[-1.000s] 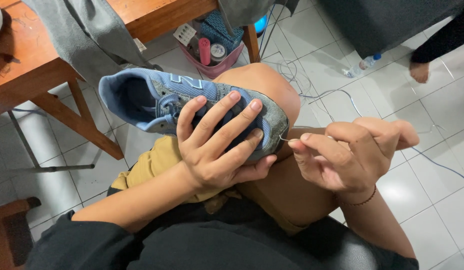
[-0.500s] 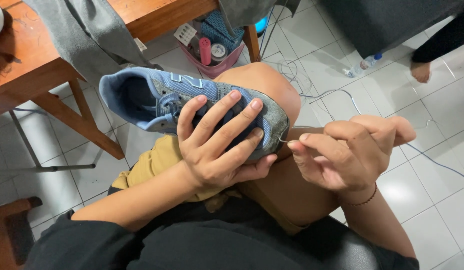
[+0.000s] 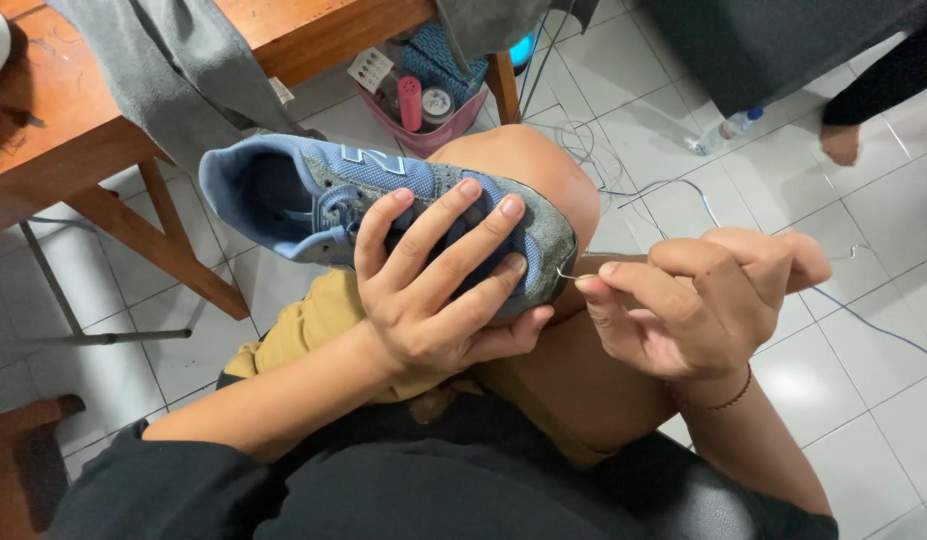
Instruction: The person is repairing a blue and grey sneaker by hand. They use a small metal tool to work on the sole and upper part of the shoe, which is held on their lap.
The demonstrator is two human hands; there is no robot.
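Observation:
A blue and grey sneaker (image 3: 314, 190) lies on its side on my raised knee (image 3: 529, 165). My left hand (image 3: 439, 285) is wrapped over its front half, fingers spread across the laces and toe. Just right of the toe, my right hand (image 3: 689, 300) pinches a thin curved metal needle (image 3: 567, 275) whose tip touches the grey toe edge. A thin thread (image 3: 684, 190) trails from there over the floor tiles.
A wooden table (image 3: 74, 110) with grey cloth (image 3: 184, 70) draped over it stands at upper left. A pink basket (image 3: 424, 100) of small items sits under it. A plastic bottle (image 3: 724, 130) lies on the white tiles. Another person's foot (image 3: 844, 140) is at upper right.
My right hand has shifted slightly and now holds the needle at the toe edge. The shoe and my left hand have stayed in place.

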